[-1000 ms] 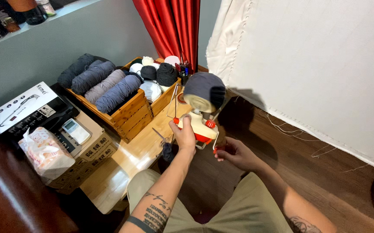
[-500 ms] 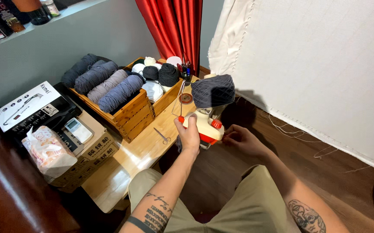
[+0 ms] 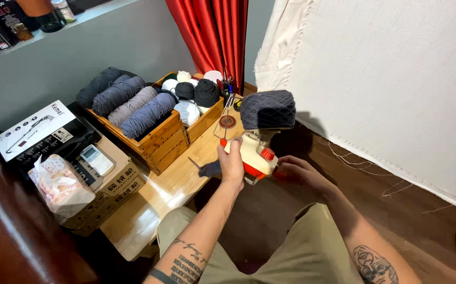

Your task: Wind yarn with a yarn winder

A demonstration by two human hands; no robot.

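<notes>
The white and red plastic yarn winder (image 3: pixel 251 155) sits at the edge of the light wooden table (image 3: pixel 149 205), carrying a fat cake of dark grey yarn (image 3: pixel 268 109) tilted on its spindle. The left hand (image 3: pixel 231 164) presses against the winder's near side, fingers wrapped onto the body, steadying it. The right hand (image 3: pixel 297 171) is at the winder's lower right, fingers curled in where the crank would be; whether they pinch a handle cannot be told, since the winder hides it.

The cake looks full and wide above the grip, so a fast turn may fling loops off its top edge or tip the winder if the left hand eases. Beyond the left hand stands a thin wire yarn guide (image 3: pixel 227 117); a strand snagging there could snap or jerk the winder. Just left of the left hand lie small dark scissors (image 3: pixel 207 168), close enough to be knocked off. Farther out, a slatted wooden crate (image 3: pixel 157 139) holds grey yarn rolls (image 3: pixel 128 102).
</notes>
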